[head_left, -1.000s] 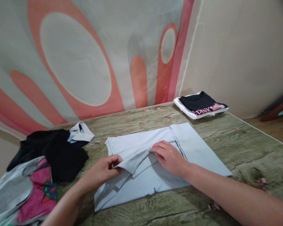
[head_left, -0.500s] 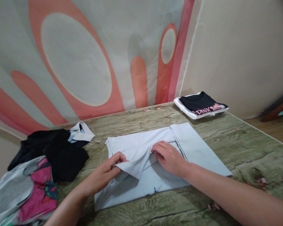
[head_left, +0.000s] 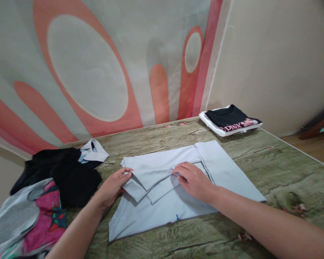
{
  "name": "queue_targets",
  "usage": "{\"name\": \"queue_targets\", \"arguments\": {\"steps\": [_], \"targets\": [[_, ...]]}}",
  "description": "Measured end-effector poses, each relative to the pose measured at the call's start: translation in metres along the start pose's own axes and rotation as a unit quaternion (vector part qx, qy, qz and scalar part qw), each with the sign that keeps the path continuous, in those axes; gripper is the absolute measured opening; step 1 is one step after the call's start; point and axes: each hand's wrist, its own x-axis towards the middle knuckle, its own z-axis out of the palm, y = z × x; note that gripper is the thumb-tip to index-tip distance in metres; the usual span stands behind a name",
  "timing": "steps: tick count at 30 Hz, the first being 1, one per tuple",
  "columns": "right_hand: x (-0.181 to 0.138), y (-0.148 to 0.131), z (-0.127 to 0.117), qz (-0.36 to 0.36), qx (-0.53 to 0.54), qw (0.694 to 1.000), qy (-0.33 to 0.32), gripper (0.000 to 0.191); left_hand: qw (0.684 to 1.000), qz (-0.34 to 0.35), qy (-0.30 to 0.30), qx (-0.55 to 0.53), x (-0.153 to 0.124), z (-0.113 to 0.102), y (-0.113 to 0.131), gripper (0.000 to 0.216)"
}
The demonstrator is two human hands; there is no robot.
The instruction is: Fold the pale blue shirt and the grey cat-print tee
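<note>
A white T-shirt (head_left: 226, 169) lies partly folded on the table, one side turned inward over its body. With thumb and fingers, my left hand (head_left: 116, 185) pinches the shirt's folded layer near its left end. My right hand (head_left: 193, 180) rests over the middle of the shirt, its fingertips curled closed on the edge of the folded-over cloth. A small blue mark shows on the shirt's near edge. The cloth under my right palm is hidden.
Dark clothes (head_left: 67, 172) with a white collar (head_left: 95, 151) lie heaped at the left, beside a grey and pink garment (head_left: 43, 216). A folded black shirt (head_left: 229, 118) lies on white cloth at the table's (head_left: 280, 169) far right corner. A patterned wall covering (head_left: 140, 64) stands behind.
My left hand has moved left and slightly away from me, drawing the lifted flap of the shirt flatter toward its left end. The right hand stays in place.
</note>
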Motion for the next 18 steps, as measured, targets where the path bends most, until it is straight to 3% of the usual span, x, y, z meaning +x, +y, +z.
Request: {"name": "queue_targets", "arguments": {"steps": [6,9,13,18], "targets": [[-0.001,0.000,0.001,0.002,-0.007,1.000,-0.002,0.030,0.993,0.064,0.081,-0.054,0.001,-0.001,0.006,0.044],[-0.001,0.001,0.001,0.004,-0.010,1.000,-0.004,0.029,0.993,0.052,0.063,-0.080,0.001,-0.004,0.006,0.049],[-0.001,0.001,0.001,0.008,-0.011,1.000,-0.009,0.029,1.000,0.005,-0.023,-0.017,0.002,-0.010,0.001,0.054],[0.000,0.000,0.001,0.012,-0.014,1.000,-0.012,0.028,0.991,0.087,0.049,0.083,0.005,-0.007,-0.004,0.056]]}}
